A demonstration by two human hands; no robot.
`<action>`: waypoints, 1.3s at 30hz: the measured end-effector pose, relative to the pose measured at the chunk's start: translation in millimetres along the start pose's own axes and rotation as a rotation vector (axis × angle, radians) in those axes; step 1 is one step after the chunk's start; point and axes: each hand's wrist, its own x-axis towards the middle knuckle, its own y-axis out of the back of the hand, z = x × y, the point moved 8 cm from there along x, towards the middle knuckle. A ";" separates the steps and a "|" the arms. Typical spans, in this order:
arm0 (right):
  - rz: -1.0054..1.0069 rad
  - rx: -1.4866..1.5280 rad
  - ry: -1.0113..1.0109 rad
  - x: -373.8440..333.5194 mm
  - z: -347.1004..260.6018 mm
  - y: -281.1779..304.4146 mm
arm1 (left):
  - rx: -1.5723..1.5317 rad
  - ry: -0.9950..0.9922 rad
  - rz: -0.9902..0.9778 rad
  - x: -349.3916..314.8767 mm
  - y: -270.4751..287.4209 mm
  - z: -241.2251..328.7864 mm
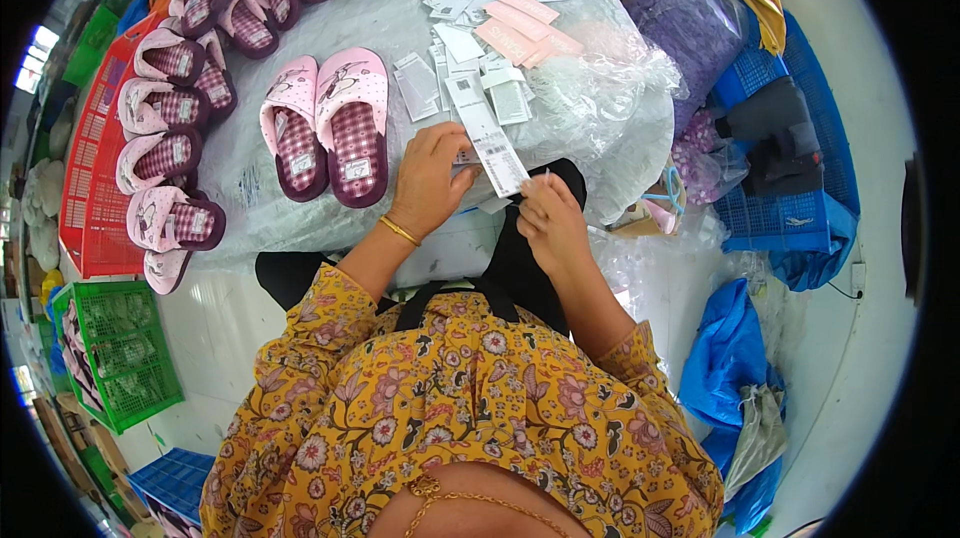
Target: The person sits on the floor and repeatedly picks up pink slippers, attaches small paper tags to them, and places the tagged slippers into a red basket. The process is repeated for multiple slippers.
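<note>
Pinched by my right hand, the long white tag slants away leftward, past my left hand (its hold unclear).

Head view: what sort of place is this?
Probably a workshop that tags or packs footwear: pink-and-maroon slippers with checked insoles sit on a table covered in clear plastic sheeting, white rectangular tags lie in a loose pile, and a red latticed plastic crate stands alongside.
</note>
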 end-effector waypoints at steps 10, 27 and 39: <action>-0.179 -0.091 0.002 -43.5 5.8 -10.3 | -1.090 0.816 0.046 -50.7 -16.2 -14.3; -0.144 -1.302 0.832 -54.7 -54.4 -83.8 | -0.738 0.488 -0.212 -42.0 24.8 19.1; -0.209 -1.106 0.700 -52.1 -44.6 -64.1 | -0.385 0.177 -0.204 -26.0 30.5 35.2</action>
